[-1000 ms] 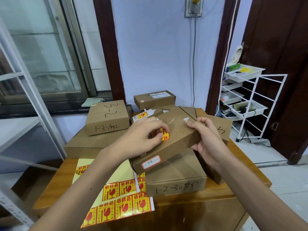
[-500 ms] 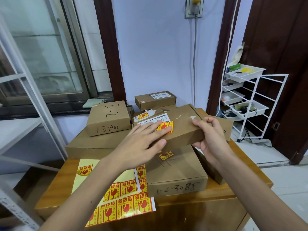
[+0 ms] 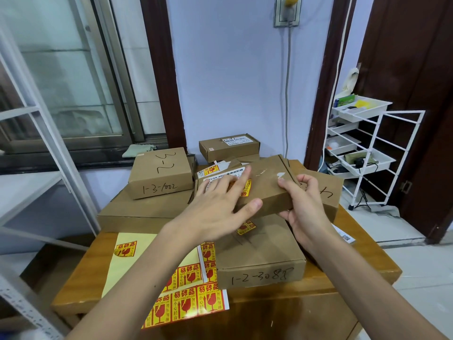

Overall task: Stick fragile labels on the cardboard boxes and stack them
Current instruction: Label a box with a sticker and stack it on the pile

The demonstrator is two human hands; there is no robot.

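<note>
My right hand (image 3: 302,209) grips the right end of a flat cardboard box (image 3: 267,185), held in the air above the box marked 1-2-3088 (image 3: 259,256). My left hand (image 3: 220,207) lies flat with straight fingers on the held box's top, pressing a yellow-red fragile label (image 3: 246,188) that is partly hidden under the fingers. The 1-2-3088 box carries its own fragile label (image 3: 245,227). A sheet of fragile labels (image 3: 191,298) lies on the wooden table (image 3: 355,263) at the front left, partly under my left forearm.
A box marked 1-3-1002 (image 3: 160,173) sits on a wide flat box (image 3: 139,212) at the back left. More boxes (image 3: 229,146) stand against the wall. A white tray rack (image 3: 362,148) stands to the right, a metal shelf frame (image 3: 36,133) to the left.
My left hand went from pinching the label at the box to lying flat over it with straight fingers. The held box has tipped from steeply tilted to nearly level.
</note>
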